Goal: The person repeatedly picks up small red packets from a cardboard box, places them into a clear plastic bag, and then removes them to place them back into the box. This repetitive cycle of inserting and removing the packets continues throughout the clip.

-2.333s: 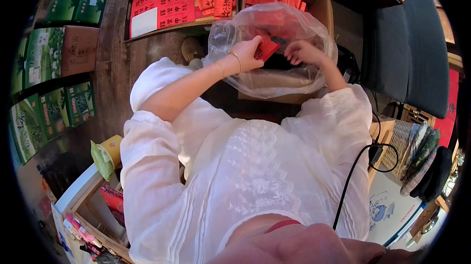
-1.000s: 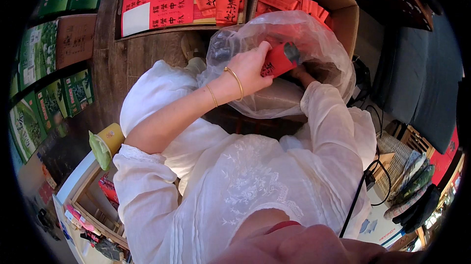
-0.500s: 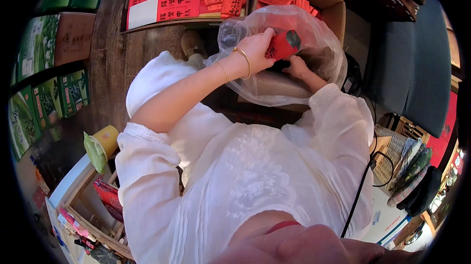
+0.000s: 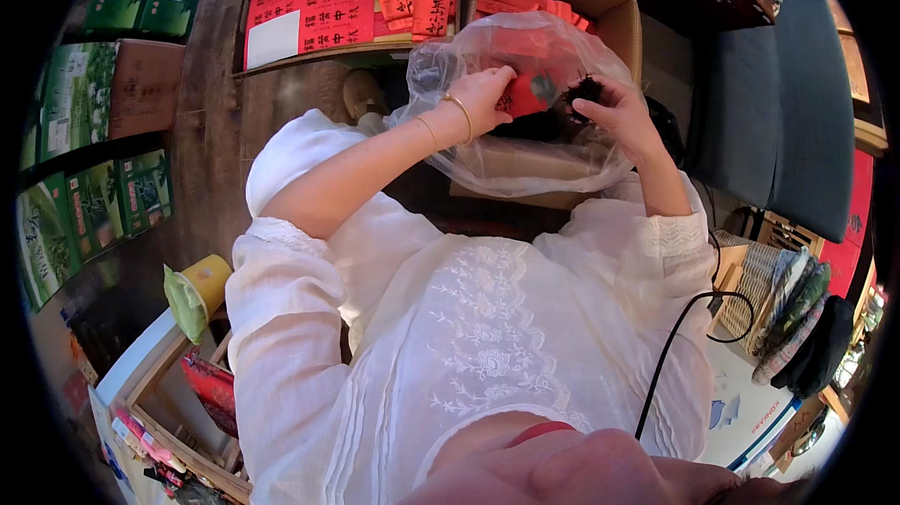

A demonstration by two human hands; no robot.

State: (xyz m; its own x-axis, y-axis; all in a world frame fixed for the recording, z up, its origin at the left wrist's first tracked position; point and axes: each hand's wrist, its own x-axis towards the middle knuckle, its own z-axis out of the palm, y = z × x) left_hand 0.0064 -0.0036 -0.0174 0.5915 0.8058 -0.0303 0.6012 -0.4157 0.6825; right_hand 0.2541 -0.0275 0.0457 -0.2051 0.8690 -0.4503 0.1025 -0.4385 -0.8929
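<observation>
My left hand is closed round a red packet, whose dark-looking mouth is tilted toward the right. Close beside that mouth, my right hand pinches a clump of dark, twiggy dried leaves that look like loose tea. Both hands are over a clear plastic bag, which spreads wide and lines a cardboard box. More dark material shows low in the bag, between the hands, partly in shadow.
A carton of red packets lies beyond on the left. Another open carton holds more red packets. Green boxes are stacked at far left. A dark grey seat stands at right; a black cable hangs by my right sleeve.
My right hand has come up out of the bag and to the right, now with a clump of dark leaves in its fingers. The left hand and packet have shifted slightly left.
</observation>
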